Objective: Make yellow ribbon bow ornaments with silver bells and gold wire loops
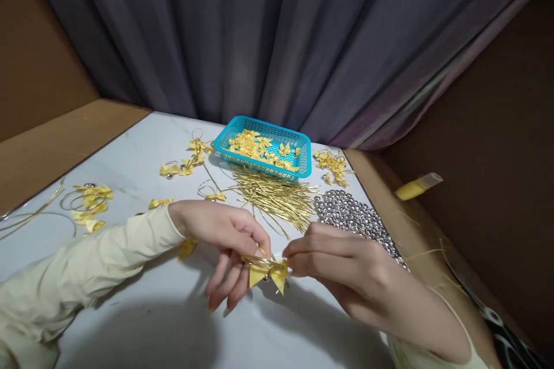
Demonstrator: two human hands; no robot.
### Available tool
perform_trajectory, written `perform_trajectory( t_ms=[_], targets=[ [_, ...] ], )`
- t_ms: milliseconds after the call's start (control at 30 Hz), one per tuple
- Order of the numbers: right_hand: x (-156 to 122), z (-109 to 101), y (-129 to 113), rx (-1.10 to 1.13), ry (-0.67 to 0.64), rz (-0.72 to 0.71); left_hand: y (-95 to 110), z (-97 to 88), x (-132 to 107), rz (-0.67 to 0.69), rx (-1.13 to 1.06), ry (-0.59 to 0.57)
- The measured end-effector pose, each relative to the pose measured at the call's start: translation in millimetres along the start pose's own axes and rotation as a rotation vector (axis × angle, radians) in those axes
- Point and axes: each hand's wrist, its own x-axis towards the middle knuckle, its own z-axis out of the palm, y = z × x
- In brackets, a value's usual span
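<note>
My left hand [236, 242] pinches a yellow ribbon bow [277, 275] between thumb and forefinger, its other fingers loosely curled below. Gold cord [255, 260] runs across the top of the bow, and a small silver bell or bead [266, 278] hangs at its middle. From the other side, my right hand [350, 265] has its fingertips pressed together at the bow's right edge, by the cord; exactly what they grip is hidden. Just beyond both hands lies a heap of cut gold cords [277, 196].
A blue basket [306, 164] of yellow bows stands at the back. Silver beads [350, 213] are spread at right. Bows with cord loops [93, 199] lie at left, more bows [333, 164] at back right. Scissors [493, 317] and a yellow tube [418, 186] rest on the right.
</note>
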Motion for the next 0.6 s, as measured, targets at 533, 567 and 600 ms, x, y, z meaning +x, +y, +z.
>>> perform_trajectory(
  t_ms=[533, 567, 600],
  targets=[
    [2.1, -9.6, -17.0, 0.062, 0.3, 0.236, -2.5, -5.5, 1.1, 0.228, -0.019, 0.115],
    [1.3, -10.1, -17.9, 0.048, 0.305, 0.234, -1.5, -4.0, 1.1, 0.24, -0.014, 0.115],
    [0.1, -9.9, -18.2, 0.032, 0.309, 0.224, -0.6, -2.6, 1.0, 0.248, -0.005, 0.116]
  ],
)
